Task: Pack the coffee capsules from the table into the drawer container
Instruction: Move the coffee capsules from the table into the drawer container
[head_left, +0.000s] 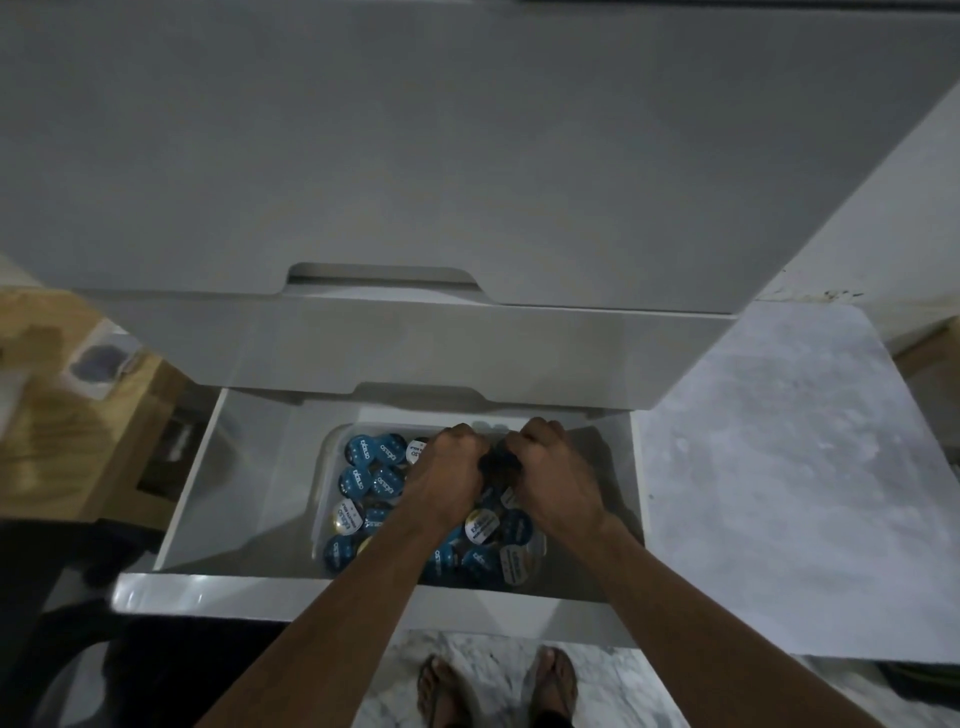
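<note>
Both the left hand (451, 470) and right hand (551, 467) curl around dark capsules (500, 464) at the container's (328, 457) twelve o'clock end, where released capsules may tumble off the heaped pile into the drawer (244, 467).

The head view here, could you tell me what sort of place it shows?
Probably a home kitchen or pantry corner: a white drawer unit, a clear container of coffee capsules, and a marble-look floor.

Blue-lidded coffee capsules (374, 452) heaped in clear container (324, 467), seemingly inside open drawer (249, 467).
</note>
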